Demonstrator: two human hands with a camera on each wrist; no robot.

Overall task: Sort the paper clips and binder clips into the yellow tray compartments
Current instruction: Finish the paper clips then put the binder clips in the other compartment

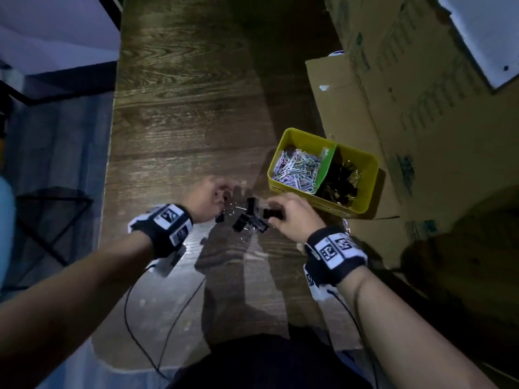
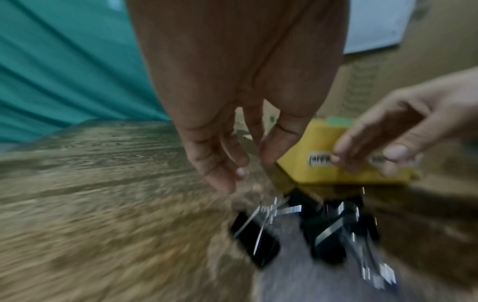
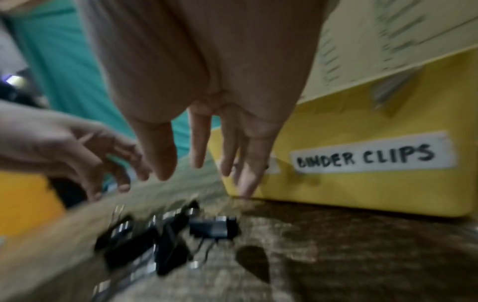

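Observation:
A yellow tray (image 1: 303, 134) stands on the wooden table at the right, split by a green divider (image 1: 327, 164). Its left compartment holds coloured paper clips (image 1: 297, 169), its right one black binder clips (image 1: 341, 181). A white label (image 3: 364, 157) on its wall reads BINDER CLIPS. Several loose black binder clips (image 1: 250, 217) (image 2: 325, 228) (image 3: 165, 241) lie on the table between my hands. My left hand (image 1: 209, 197) (image 2: 240, 175) hovers at their left with relaxed fingers, holding nothing. Just above their right side is my right hand (image 1: 280, 211) (image 3: 201, 169), its fingers pointing down and empty.
A large cardboard box (image 1: 421, 108) fills the right side, and a flap of it lies under the tray. Black cables (image 1: 168, 318) trail from my wrists over the near table. The table's left edge (image 1: 111, 153) drops to the floor.

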